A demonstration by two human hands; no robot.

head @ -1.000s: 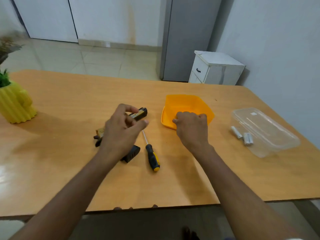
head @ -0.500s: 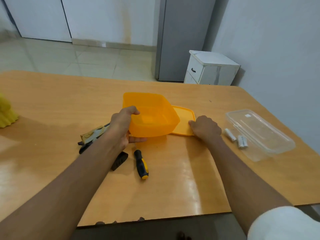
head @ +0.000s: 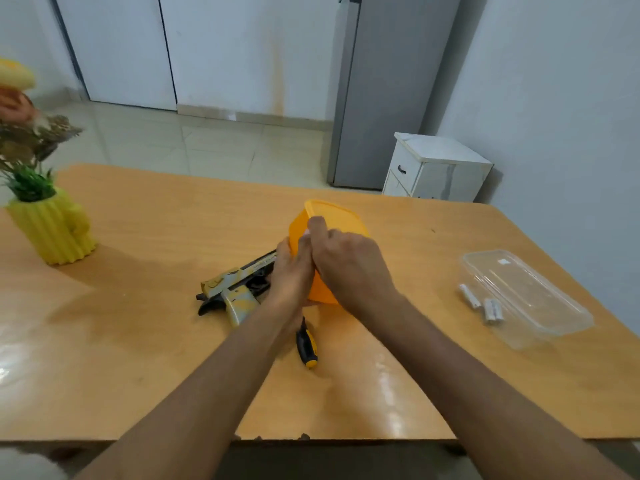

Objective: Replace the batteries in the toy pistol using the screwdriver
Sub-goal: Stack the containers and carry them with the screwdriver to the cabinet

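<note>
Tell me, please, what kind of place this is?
Probably a room in a home, perhaps a kitchen or dining area. A wooden table stands on a tiled floor, with a grey fridge-like appliance and a small white cabinet by the wall.

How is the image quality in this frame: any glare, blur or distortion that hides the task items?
Head view: glare streaks on the table near its front edge and at far left; the flowers at the left edge are smeared; wide-angle bending tilts the fridge. The pistol, screwdriver and batteries stay sharp, though both hands partly cover the orange box.
</note>
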